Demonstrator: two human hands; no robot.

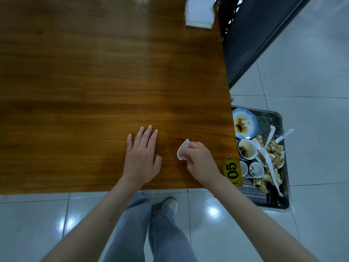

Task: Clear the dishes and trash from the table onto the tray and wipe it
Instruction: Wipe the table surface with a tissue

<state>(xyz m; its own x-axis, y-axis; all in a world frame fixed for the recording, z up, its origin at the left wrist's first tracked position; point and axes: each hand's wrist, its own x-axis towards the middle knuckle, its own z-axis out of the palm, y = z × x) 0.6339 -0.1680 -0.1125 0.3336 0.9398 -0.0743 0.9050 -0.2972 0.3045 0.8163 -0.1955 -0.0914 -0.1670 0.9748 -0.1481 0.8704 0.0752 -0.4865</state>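
Dishes point(245, 125) in tray point(281, 203), right of table point(94, 72)

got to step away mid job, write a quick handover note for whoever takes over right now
Left hand: open, flat on the wooden table.
Right hand: pinching a white tissue against the tabletop near the yellow 05 sticker.
Done: dirty plate, bowl, small cups and food scraps sit on the metal tray beside the table.
Left: wipe the table. Napkin holder stands at the far edge.

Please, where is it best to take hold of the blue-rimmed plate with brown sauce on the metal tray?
Probably grip the blue-rimmed plate by its right rim, coming from above on the side away from the wooden table: the table edge hides its left rim, and the white bowl crowds its near side.
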